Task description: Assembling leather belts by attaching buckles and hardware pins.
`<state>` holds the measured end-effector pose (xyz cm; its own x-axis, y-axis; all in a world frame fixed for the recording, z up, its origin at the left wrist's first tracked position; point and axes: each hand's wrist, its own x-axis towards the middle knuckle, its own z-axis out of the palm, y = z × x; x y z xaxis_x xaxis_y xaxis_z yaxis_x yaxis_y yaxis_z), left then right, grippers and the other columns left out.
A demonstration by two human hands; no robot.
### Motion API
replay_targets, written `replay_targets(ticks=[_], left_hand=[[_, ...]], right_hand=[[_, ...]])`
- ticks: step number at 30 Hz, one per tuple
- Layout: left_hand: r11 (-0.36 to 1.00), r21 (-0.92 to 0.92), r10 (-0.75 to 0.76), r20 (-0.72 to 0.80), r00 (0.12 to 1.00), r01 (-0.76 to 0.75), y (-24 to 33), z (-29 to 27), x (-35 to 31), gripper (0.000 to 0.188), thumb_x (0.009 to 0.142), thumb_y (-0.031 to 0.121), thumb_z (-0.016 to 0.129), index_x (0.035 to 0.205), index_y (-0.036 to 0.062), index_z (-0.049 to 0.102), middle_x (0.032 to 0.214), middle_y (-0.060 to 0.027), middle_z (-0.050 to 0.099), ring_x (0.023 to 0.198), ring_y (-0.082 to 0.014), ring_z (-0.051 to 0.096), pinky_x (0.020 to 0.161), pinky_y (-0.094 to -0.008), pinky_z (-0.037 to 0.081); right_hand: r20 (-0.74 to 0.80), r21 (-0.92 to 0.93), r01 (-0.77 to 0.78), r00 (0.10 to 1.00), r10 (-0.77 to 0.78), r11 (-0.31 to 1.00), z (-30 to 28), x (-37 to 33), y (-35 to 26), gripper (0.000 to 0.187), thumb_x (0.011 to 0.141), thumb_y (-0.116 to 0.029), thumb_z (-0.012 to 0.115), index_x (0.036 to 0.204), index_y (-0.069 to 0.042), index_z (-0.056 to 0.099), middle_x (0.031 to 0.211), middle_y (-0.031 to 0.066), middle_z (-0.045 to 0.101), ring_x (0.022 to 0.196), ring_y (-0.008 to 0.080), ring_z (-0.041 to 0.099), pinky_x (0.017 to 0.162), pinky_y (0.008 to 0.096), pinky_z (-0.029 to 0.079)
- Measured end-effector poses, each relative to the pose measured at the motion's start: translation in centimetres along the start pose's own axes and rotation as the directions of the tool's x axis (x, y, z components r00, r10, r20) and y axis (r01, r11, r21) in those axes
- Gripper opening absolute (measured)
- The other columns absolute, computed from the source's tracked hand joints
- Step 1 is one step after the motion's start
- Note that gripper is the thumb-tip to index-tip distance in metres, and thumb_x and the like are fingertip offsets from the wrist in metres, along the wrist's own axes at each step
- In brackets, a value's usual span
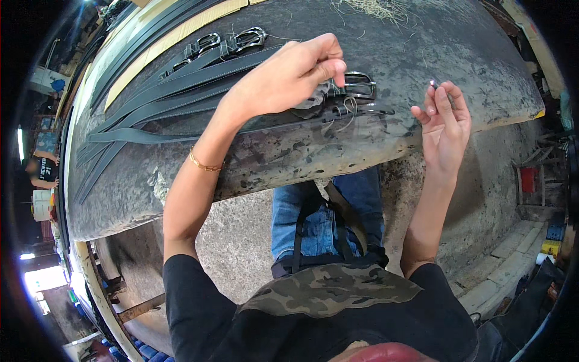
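My left hand (301, 71) is over the buckle ends of the belts, its fingers curled into a pinch; whatever it pinches is too small to make out. Just beyond its fingertips lies a dark metal belt buckle (360, 85). Loose pale thread (345, 112) curls beside that buckle. Under the hand sits a crumpled dark grey piece (309, 107). Off to the right, my right hand (445, 117) is raised, palm toward me, thumb and fingers closed on a small dark object with a bright tip (432, 84). Its kind cannot be told.
Several dark belts (163, 114) with pale stitching fan out leftward over the worn dark table (259, 163). More buckles (250, 38) lie behind my left wrist. A heap of thread (377, 7) is at the far edge. Another person (45, 169) is at far left.
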<state>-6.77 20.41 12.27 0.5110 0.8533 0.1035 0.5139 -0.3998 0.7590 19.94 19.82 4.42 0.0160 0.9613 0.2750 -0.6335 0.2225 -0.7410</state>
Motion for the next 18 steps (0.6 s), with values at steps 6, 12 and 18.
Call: replay_targets(ticks=[6, 12, 18], left_hand=[[0.886, 0.422, 0.184, 0.058, 0.981, -0.191, 2.6, 2.0, -2.9, 0.039, 0.082, 0.033, 0.072, 0.103, 0.0013, 0.064, 0.100, -0.0132, 0.066, 0.086, -0.0329, 0.067, 0.070, -0.0400, 0.052], [0.877, 0.470, 0.138, -0.059, 0.989, -0.095, 3.5, 6.2, -5.9, 0.037, 0.075, 0.024, 0.077, 0.103, 0.0021, 0.065, 0.105, -0.0098, 0.065, 0.083, -0.0326, 0.066, 0.069, -0.0385, 0.053], [0.813, 0.580, 0.112, -0.245, 0.963, 0.053, 5.1, 8.7, -7.0, 0.037, 0.076, 0.022, 0.076, 0.106, 0.0036, 0.064, 0.106, -0.0090, 0.063, 0.088, -0.0286, 0.064, 0.075, -0.0382, 0.052]], right_hand=[[0.001, -0.015, 0.004, 1.000, -0.004, 1.000, 0.0, 0.0, 0.1, 0.012, 0.093, -0.005, 0.062, 0.105, 0.000, 0.063, 0.091, 0.0095, 0.064, 0.070, 0.0103, 0.057, 0.068, 0.0376, 0.064], [0.042, -0.064, 0.046, 0.998, -0.044, 0.997, 0.2, 0.0, 0.4, 0.012, 0.093, -0.003, 0.062, 0.104, 0.000, 0.063, 0.092, 0.0094, 0.064, 0.071, 0.0101, 0.057, 0.071, 0.0394, 0.064], [0.039, -0.094, 0.059, 0.998, -0.056, 0.994, 0.6, 0.0, 0.5, 0.011, 0.093, -0.002, 0.061, 0.103, 0.002, 0.063, 0.091, 0.0102, 0.064, 0.072, 0.0101, 0.058, 0.072, 0.0396, 0.064]])
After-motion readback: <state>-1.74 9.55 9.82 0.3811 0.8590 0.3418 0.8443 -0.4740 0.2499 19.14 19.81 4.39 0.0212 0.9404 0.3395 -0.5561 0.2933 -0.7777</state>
